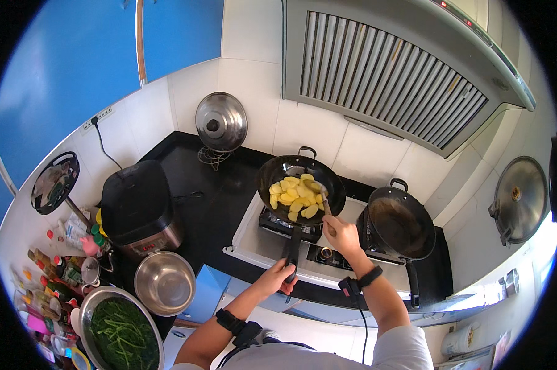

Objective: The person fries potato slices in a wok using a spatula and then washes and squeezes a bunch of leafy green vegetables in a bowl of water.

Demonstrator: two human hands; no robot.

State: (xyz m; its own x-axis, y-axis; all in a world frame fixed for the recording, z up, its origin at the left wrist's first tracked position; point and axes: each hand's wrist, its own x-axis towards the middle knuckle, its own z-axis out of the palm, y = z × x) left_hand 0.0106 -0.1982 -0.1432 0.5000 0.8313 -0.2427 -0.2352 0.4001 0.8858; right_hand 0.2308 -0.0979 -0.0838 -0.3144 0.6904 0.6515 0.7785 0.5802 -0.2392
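Observation:
A dark wok [267, 175] sits over the left burner of the gas stove [250, 231], its base partly hidden. Sliced yellow pieces, apparently potato, [293, 192] lie heaped in it. My left hand [276, 279] is wrapped around the end of the wok's black handle [294, 245]. With my right hand [342, 235] I grip a spatula [325, 203] by its handle. The spatula's head is down among the slices at the right side of the wok.
A second wok [398, 224] stands on the right burner, its handle towards me. A rice cooker [137, 203], a steel bowl [165, 283], a basin of leafy greens [121, 333] and several seasoning bottles [65, 273] crowd the left. The range hood [389, 74] hangs overhead. A steel lid [221, 121] leans behind.

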